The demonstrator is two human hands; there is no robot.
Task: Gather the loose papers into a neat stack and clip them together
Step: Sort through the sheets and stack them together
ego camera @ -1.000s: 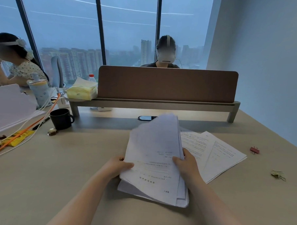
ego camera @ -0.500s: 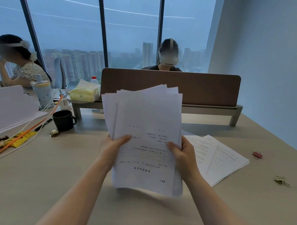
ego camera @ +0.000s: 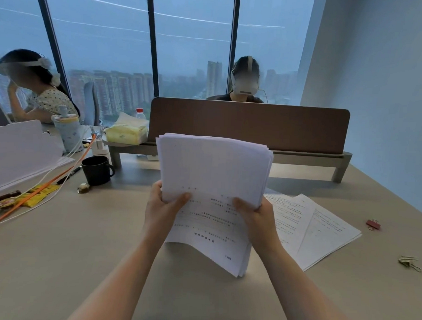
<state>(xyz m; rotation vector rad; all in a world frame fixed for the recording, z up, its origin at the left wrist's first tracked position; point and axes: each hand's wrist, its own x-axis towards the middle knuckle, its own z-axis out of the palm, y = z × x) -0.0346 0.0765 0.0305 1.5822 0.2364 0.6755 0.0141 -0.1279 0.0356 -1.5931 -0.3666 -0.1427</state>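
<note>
We hold a thick stack of white printed paper sheets [ego camera: 213,184] upright in front of us, between our two hands, and its lower edge comes down near the beige surface [ego camera: 55,262]; we cannot tell if it touches it. Our left hand [ego camera: 163,206] grips the left edge of the stack, with the thumb curled over the front page and the other fingers hidden behind the paper. Our right hand [ego camera: 256,215] grips the right edge in the same way, thumb on the front. The upper edges of the sheets are not yet even; some stand a little higher than others. To the right of our right hand, a few loose white printed sheets [ego camera: 318,227] lie flat on the surface and overlap each other. Further to the right of these lie a small red binder clip [ego camera: 374,224] and, nearer to us, a small pale gold binder clip [ego camera: 409,262], both well apart from the hands. To the left of our left hand, further away, a black mug [ego camera: 97,170] stands on the surface, with an orange cable [ego camera: 44,186] running just beside it. Behind the stack stands a brown desk divider panel [ego camera: 279,126].
</note>
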